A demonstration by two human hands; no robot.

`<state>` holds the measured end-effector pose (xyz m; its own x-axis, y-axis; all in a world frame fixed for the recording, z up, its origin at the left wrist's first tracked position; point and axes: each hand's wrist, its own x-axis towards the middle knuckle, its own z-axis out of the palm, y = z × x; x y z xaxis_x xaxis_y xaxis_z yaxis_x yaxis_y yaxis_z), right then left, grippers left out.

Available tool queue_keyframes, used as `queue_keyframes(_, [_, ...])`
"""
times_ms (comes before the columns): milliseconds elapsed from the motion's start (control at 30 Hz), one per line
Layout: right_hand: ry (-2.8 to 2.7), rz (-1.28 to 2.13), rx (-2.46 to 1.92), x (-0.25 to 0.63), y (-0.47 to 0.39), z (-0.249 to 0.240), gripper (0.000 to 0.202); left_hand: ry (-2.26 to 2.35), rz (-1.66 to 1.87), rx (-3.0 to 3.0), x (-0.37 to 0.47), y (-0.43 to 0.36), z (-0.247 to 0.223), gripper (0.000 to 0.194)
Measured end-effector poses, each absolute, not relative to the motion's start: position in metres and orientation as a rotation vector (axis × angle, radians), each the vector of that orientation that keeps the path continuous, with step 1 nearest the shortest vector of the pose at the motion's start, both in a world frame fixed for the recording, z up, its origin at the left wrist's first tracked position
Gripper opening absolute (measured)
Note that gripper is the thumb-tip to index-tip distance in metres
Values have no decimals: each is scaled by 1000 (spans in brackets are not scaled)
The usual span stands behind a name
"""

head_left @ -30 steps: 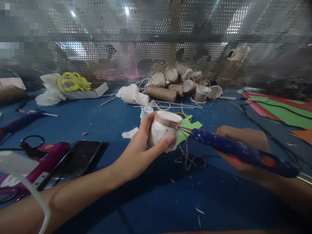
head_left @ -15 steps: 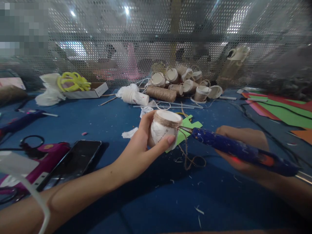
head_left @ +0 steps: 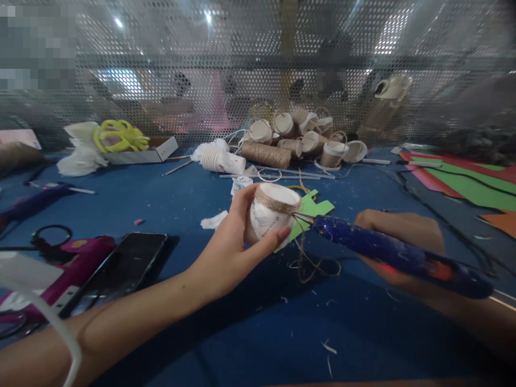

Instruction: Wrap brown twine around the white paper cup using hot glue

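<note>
My left hand (head_left: pixel 237 242) is closed around a white paper cup (head_left: pixel 264 223), thumb across its front. Brown twine (head_left: pixel 278 203) winds round the cup just below its rim, and a loose tail (head_left: pixel 318 267) of it trails onto the table. In my right hand (head_left: pixel 399 236) is a blue glue gun (head_left: pixel 374 244), its barrel pointing left. The metal nozzle (head_left: pixel 303 217) meets the cup's right side at the lower edge of the twine. Behind the cup lies a cut piece of green paper (head_left: pixel 316 207).
Several twine-wrapped cups (head_left: pixel 310 142) and a twine roll (head_left: pixel 266 155) lie at the back, beside stacked paper cups (head_left: pixel 221 161). At left are a phone (head_left: pixel 124 269), a magenta glue gun (head_left: pixel 76 269) and another blue one (head_left: pixel 36 201). Coloured paper sheets (head_left: pixel 463 180) and a black cable lie right.
The glue gun and my right hand have shifted slightly left and down, with the nozzle a little lower on the cup. My left hand keeps its hold, the cup turned very slightly.
</note>
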<state>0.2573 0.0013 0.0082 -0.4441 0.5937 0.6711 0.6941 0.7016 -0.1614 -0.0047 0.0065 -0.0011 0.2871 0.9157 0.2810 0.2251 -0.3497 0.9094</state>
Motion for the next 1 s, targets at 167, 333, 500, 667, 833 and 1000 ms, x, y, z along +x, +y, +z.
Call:
queue_keyframes(167, [-2158,-172,-986,259,3,7,28,1006,1129,1725,-4,6,0,57])
queue_keyframes(333, [-2164,-182,-1011,257,3,11,25,964,1147,1731,-5,7,1,54])
queue_keyframes(500, [-2163,-186,-1004,258,3,10,26,981,1146,1772,-6,8,0,56])
queue_keyframes(667, [-2176,-177,-964,260,3,4,27,1033,1107,1809,-5,8,-2,62])
queue_keyframes(833, [-2183,-191,-973,258,1,7,28,994,1117,1779,-5,8,-2,59])
queue_keyframes(1000, [-2150,-198,-1013,260,3,7,27,954,1147,1782,-6,8,-1,53])
